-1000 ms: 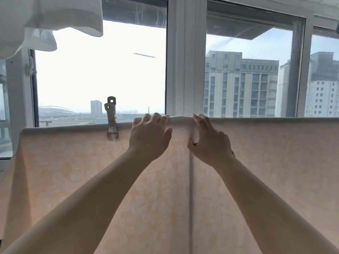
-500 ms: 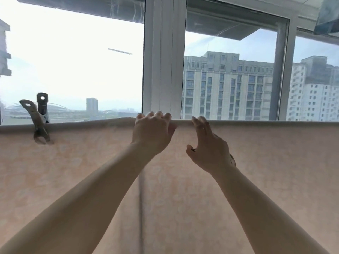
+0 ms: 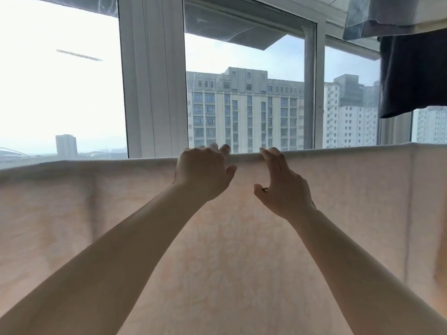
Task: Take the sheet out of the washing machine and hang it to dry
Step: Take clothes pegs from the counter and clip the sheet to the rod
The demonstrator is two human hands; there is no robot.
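A pale peach patterned sheet hangs over a horizontal line across the whole view, its top fold level with the window sill. My left hand rests on the top fold with the fingers curled over it. My right hand is just to its right, fingers extended and touching the fold, thumb apart; a small dark object shows at its thumb. Neither hand clearly grips the cloth. The sheet's right end shows as a vertical edge.
Large windows with white frames stand behind the sheet, tall buildings outside. Dark clothing and a bluish cloth hang at the upper right, above the sheet's right end.
The view and both hands have shifted to the right along the sheet's top fold. The metal clip on the fold has left the view on the left. Hanging clothes appeared at upper right.
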